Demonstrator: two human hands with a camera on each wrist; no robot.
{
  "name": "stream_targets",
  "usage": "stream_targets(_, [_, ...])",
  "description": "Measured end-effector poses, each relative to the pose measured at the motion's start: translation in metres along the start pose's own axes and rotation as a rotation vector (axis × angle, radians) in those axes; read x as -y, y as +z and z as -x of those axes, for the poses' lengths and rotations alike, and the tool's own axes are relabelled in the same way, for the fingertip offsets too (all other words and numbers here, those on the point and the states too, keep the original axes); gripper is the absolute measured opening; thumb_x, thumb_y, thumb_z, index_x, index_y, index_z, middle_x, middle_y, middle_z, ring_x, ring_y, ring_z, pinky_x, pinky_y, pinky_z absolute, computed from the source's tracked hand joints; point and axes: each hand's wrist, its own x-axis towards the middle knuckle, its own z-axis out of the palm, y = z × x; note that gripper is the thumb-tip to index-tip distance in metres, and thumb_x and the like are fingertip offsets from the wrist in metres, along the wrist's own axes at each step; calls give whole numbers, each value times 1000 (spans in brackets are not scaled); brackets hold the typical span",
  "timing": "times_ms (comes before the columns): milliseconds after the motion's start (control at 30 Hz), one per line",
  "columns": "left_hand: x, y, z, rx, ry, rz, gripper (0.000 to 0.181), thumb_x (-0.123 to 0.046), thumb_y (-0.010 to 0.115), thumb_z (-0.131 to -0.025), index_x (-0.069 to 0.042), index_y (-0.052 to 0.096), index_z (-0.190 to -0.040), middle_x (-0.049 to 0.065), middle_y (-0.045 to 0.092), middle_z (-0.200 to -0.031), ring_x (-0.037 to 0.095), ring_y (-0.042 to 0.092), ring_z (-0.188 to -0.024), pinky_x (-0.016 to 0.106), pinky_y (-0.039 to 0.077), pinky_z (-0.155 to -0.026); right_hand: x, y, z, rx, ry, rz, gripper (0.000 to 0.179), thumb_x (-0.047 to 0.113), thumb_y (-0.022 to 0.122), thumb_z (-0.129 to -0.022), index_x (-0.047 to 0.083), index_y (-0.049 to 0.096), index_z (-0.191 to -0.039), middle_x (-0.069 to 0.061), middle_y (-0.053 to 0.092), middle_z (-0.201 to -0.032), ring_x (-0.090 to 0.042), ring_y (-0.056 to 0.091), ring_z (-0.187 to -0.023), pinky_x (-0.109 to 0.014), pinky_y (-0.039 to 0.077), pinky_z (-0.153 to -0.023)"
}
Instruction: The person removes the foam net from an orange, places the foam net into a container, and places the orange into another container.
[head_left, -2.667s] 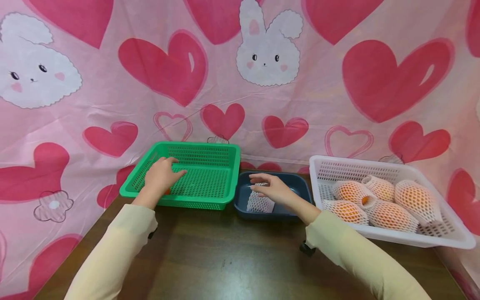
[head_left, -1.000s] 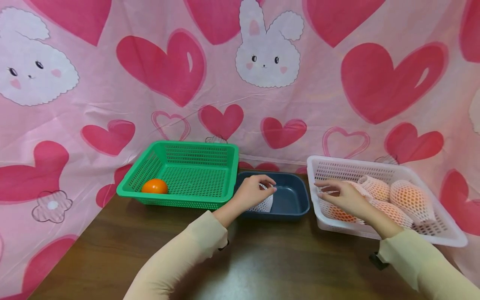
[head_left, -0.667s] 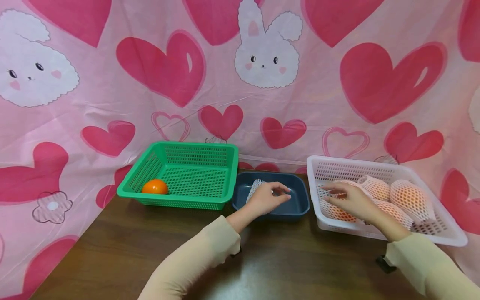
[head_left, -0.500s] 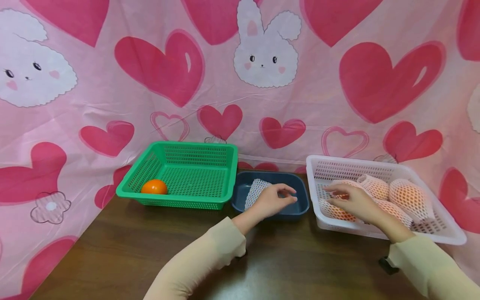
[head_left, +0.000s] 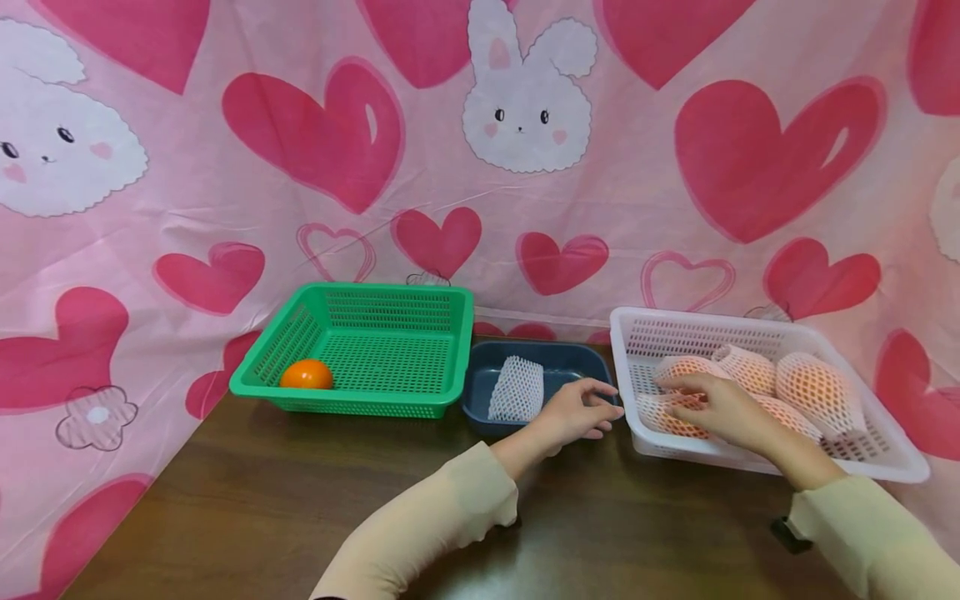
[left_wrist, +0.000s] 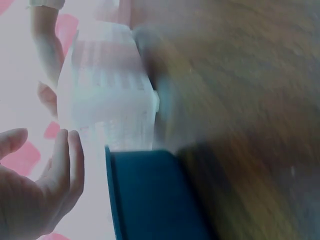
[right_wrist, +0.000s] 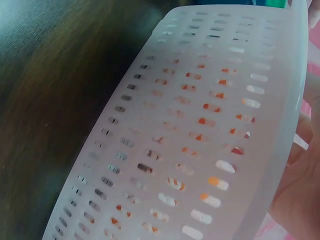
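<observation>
Under and beside the right hand (head_left: 720, 408), whose grip I cannot tell, lie five net-sleeved oranges (head_left: 817, 387) in one white basket (head_left: 675, 333). Left of the left hand (head_left: 576, 412), its fingers loosely parted, sit one foam net (head_left: 517, 390) and one bare orange (head_left: 307, 374).

Tbl (head_left: 262, 483) has a dk brown wood-look top, a bit shiny twd 6 o'clock. On it: grn basket (head_left: 397, 358) at approx 10–11 o'clock, navy tray (head_left: 562, 360) nr 12, wht basket (head_left: 690, 333) abt 2.
</observation>
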Motion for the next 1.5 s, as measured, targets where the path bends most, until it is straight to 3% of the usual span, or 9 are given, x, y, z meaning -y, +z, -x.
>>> stream_targets(167, [2,14,-3,-24,-64,171,46,-9,71,-96,-4,55,-139,5,69,-97,26,73,-85,36,60,-80,-4,0,2,-1,-7,53,45,22,80,-89,-2,69,-126,-19,70,-121,-42,65,-109,-62,52,-88])
stream_targets(300, [4,23,-6,-65,-126,327,48,-6,70,-95,-7,53,-140,8,65,-98,16,70,-77,37,60,-82,-6,1,2,7,-15,90,51,26,84,-86,-2,69,-126,-20,69,-121,-41,64,-109,-61,51,-88])
stream_targets(433, [5,28,-8,-102,-164,399,46,-3,69,-94,-7,55,-138,10,66,-99,17,69,-77,37,59,-83,-9,3,1,25,-32,130,57,28,87,-81,-3,70,-125,-22,68,-122,-41,63,-111,-61,49,-90])
stream_targets(733, [7,39,-14,-110,-141,454,51,8,65,-92,-7,47,-138,15,66,-100,19,67,-82,44,57,-87,-12,7,-4,85,-23,210,59,28,89,-78,-3,70,-124,-29,64,-125,-52,57,-117,-67,45,-94])
stream_targets(1067, [8,43,-15,-121,-107,438,56,15,63,-90,-5,45,-139,14,64,-102,25,68,-90,44,58,-85,-12,8,-10,150,13,287,63,23,93,-72,0,68,-125,-31,62,-119,-55,56,-113,-86,27,-88])
stream_targets(1300, [9,43,-15,-98,-95,437,57,16,62,-92,-3,42,-141,25,64,-114,29,69,-98,45,57,-87,-9,8,-11,186,37,308,63,18,92,-71,0,67,-126,-33,61,-121,-55,56,-112,-86,27,-88])
stream_targets(1500, [8,43,-15,-104,-98,434,56,17,62,-91,-3,43,-140,20,64,-108,29,69,-98,45,57,-88,-8,8,-11,168,31,316,62,21,93,-72,0,68,-125,-31,62,-120,-54,57,-112,-85,30,-87])
